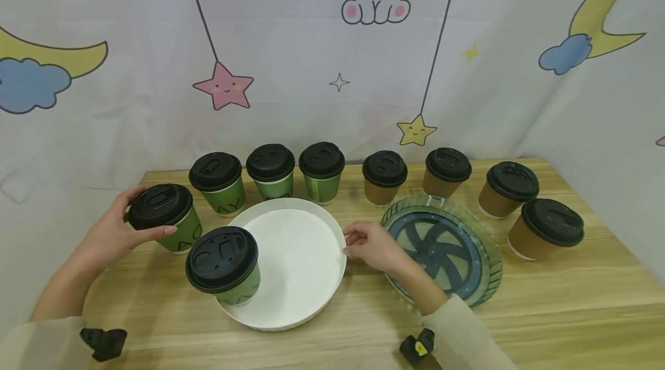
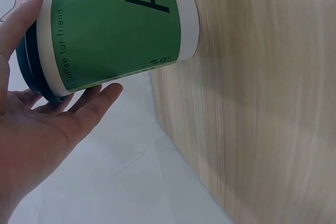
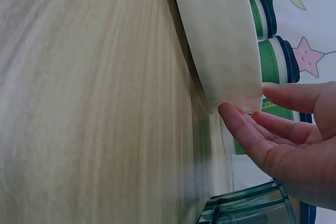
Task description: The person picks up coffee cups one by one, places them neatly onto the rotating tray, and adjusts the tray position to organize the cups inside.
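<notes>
You have the left cup (image 1: 179,217) inside your left hand (image 1: 109,237): thumb across its near side, the other fingers round the far side by the lid, in a light grip. Your right hand (image 1: 374,246) pinches the right rim of the tray (image 1: 301,260) between thumb and fingers.

Governing relation: the left cup stands just left of the tray, its long axis close to upright, lid up. It lies directly within the left fingers; your right hand is well apart, on the tray's opposite side. The tray cup (image 1: 224,263) appears to sit inside the tray at its left rim, nearer you than the left cup, so the direct line rightward passes just behind it.

Surroundings: three green cups (image 1: 270,171) line the back of the worktop (image 1: 171,318); the glass dish (image 1: 493,269) lies just right of the tray, with four brown cups (image 1: 384,179) behind and beyond it.

Visibility: the tray cup hides part of the tray's left rim, and your right forearm covers part of the glass dish. From the head view, most of your left fingers are lost behind the left cup. The left wrist view cuts off a second cup at its top edge. Whether the left cup's base bears fully on the worktop, you cannot confirm
</notes>
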Demonstrator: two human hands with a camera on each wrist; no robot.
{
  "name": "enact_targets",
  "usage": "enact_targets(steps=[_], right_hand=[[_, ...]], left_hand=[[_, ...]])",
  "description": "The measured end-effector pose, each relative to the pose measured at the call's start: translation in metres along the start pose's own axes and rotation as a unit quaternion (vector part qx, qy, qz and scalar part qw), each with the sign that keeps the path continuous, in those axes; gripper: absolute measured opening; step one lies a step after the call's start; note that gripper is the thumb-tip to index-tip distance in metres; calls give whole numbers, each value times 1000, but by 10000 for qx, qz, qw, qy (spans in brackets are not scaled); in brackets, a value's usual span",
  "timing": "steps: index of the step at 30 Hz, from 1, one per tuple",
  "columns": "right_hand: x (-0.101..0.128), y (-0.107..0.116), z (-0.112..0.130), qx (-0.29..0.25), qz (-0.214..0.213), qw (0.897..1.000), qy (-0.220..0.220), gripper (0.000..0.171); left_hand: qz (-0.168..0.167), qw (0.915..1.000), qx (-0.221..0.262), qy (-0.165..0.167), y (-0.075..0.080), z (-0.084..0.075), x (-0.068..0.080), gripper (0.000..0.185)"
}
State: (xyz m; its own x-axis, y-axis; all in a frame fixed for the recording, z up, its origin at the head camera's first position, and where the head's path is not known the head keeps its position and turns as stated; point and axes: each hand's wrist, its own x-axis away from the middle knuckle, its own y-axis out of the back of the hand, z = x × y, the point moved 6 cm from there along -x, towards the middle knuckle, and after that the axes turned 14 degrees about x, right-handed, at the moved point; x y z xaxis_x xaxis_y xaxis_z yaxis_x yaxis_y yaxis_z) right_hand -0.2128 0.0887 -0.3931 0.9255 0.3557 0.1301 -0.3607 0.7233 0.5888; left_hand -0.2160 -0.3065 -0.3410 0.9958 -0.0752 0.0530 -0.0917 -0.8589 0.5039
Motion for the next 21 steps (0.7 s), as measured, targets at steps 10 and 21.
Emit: enact_targets(steps=[10, 21], right_hand=[[0, -1, 0, -35, -7, 10000, 10, 26], [0, 0, 1, 11, -16, 10000, 39, 26]], left_hand=[[-94, 9999, -42, 119, 4, -5, 3, 104], [-433, 9990, -103, 97, 7, -41, 16, 106]])
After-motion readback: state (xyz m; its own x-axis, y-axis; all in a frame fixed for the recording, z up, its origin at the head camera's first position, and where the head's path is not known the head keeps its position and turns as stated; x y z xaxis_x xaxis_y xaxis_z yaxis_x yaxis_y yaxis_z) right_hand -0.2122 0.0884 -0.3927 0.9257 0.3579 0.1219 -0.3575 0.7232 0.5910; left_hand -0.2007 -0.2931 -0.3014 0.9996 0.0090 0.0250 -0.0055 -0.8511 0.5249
